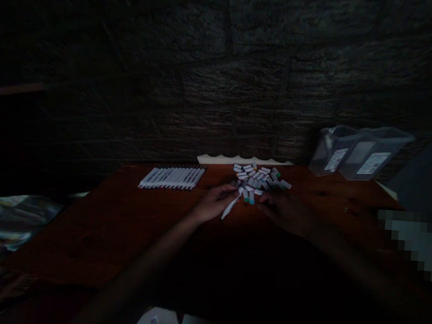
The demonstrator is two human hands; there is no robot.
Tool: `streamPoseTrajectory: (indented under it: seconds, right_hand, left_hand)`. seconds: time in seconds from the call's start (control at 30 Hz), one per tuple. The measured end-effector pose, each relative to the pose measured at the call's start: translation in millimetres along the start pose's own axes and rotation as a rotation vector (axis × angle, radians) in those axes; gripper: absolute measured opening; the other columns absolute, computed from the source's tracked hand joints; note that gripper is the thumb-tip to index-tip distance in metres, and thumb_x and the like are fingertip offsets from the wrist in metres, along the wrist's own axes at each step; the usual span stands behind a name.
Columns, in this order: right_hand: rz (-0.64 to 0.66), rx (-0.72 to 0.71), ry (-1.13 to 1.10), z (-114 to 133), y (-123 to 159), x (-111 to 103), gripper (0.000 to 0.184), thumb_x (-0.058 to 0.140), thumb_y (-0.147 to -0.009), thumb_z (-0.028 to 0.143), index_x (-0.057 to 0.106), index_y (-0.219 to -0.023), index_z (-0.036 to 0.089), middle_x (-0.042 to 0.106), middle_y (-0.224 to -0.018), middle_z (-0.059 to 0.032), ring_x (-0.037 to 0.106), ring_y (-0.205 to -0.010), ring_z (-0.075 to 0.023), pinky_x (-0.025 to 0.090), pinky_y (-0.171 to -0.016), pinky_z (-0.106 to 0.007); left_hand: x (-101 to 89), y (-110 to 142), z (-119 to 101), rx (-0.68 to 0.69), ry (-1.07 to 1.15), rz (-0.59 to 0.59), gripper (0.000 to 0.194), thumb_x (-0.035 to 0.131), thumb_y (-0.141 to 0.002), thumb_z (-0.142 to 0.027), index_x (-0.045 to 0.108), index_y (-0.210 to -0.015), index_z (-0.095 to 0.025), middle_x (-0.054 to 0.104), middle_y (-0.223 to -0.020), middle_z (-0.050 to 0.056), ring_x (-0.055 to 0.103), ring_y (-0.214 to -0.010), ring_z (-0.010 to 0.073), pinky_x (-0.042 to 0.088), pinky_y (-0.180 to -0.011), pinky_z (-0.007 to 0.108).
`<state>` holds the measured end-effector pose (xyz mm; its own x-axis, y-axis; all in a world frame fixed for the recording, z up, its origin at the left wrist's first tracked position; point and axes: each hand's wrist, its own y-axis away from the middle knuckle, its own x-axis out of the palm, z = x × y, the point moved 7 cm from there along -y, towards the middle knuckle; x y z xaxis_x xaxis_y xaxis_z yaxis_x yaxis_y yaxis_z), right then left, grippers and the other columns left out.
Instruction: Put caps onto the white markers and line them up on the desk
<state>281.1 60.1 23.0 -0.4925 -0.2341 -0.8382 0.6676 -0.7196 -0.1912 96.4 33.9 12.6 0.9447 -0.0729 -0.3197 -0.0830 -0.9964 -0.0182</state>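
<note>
A white marker [230,207] slants down toward me, its dark tip at the lower end, pinched at its upper part by the fingers of my left hand [215,201]. Just beyond lies a loose pile of short white marker caps [255,178] with green, blue, yellow and dark ends. My right hand [286,209] is at the pile's near right side, fingers curled together; whether something is in them is hidden by shadow. To the left, several white markers [172,177] lie side by side in a neat slanted row.
Two clear plastic bins [368,155] with labels stand at the table's back right. A white wavy-edged strip [241,161] runs along the dark stone-textured wall [206,82]. Crinkled plastic bags [15,219] lie left of the wooden table [97,223]. The scene is very dim.
</note>
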Motion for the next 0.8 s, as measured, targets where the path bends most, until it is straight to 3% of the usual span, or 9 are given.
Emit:
streamPoseTrajectory:
  seconds: [0.2, 0.63, 0.8]
  right_hand:
    - [-0.012, -0.004, 0.019, 1.3, 0.2, -1.6, 0.017, 0.049, -0.090, 0.026, 0.066, -0.094, 0.023, 0.069, -0.091, -0.0058, 0.064, -0.084, -0.0196, 0.046, -0.072, -0.032]
    - [-0.009, 0.008, 0.038, 0.5, 0.1, -0.4, 0.018, 0.050, -0.091, 0.030, 0.066, -0.096, 0.024, 0.070, -0.088, -0.0037, 0.064, -0.081, -0.0189, 0.045, -0.071, -0.031]
    - [0.001, -0.007, 0.008, 1.3, 0.2, -0.6, 0.019, 0.049, -0.092, 0.028, 0.067, -0.095, 0.022, 0.069, -0.092, -0.0056, 0.064, -0.086, -0.0192, 0.046, -0.074, -0.031]
  left_hand:
    - [3.4, 0.7, -3.1, 0.049, -0.049, 0.022, 0.026, 0.060, -0.087, -0.037, 0.068, -0.102, -0.017, 0.069, -0.101, 0.005, 0.062, -0.094, 0.0175, 0.045, -0.089, 0.031]
    - [5.0, 2.0, -2.6, 0.013, 0.020, 0.046, 0.031, 0.061, -0.086, -0.041, 0.065, -0.101, -0.014, 0.068, -0.088, 0.004, 0.060, -0.076, 0.0137, 0.048, -0.073, 0.027]
    - [5.8, 1.3, -2.3, 0.028, 0.000, 0.069, 0.032, 0.059, -0.087, -0.044, 0.065, -0.098, -0.014, 0.067, -0.088, 0.005, 0.060, -0.077, 0.0133, 0.048, -0.073, 0.027]
